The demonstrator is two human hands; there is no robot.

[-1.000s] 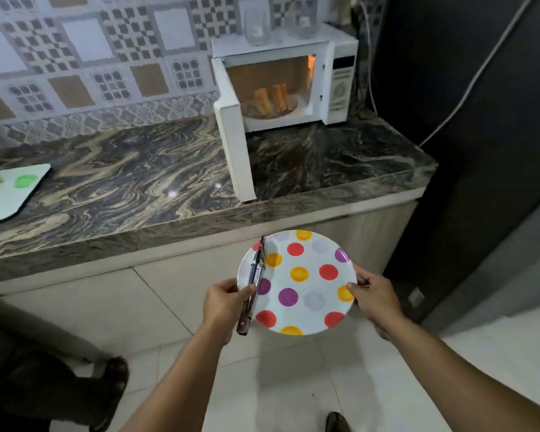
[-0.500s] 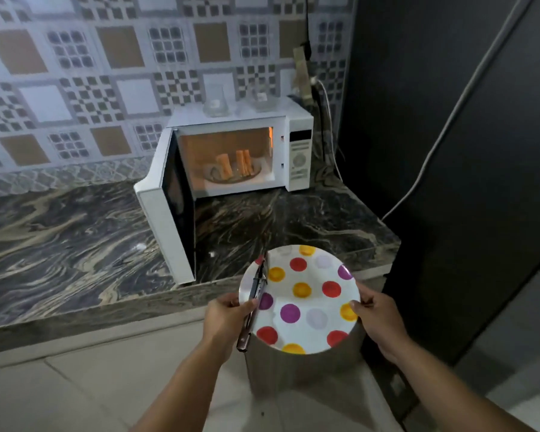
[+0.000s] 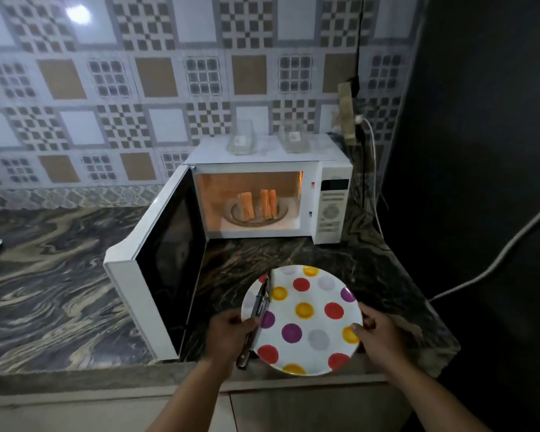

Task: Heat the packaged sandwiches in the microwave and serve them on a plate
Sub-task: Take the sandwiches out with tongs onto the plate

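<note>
The left hand [image 3: 231, 335] curls round the left rim of the plate [image 3: 312, 325] and pins the tongs [image 3: 258, 310] against it, their tips lying over the plate's upper left and their handle end poking out below the fingers; the right hand [image 3: 378, 336] grips the opposite rim, thumb on top; between the two hands the plate is bare, spotted in red, yellow and purple, and held over the front edge of the counter [image 3: 60, 291]; whether it touches the counter I cannot tell. Beyond the hands stands the microwave [image 3: 331, 194], its door [image 3: 166, 263] swung wide toward the left hand and its light on; inside, two sandwiches [image 3: 258, 204] stand upright on the turntable, out of any wrapper as far as can be seen; two clear packs [image 3: 240, 141] sit on the microwave's top. Judging from this, the heating looks finished and the plate and tongs have been fetched; what is left is to set the plate down near the open door, free the tongs, lift each sandwich across, and shut the door.
</note>
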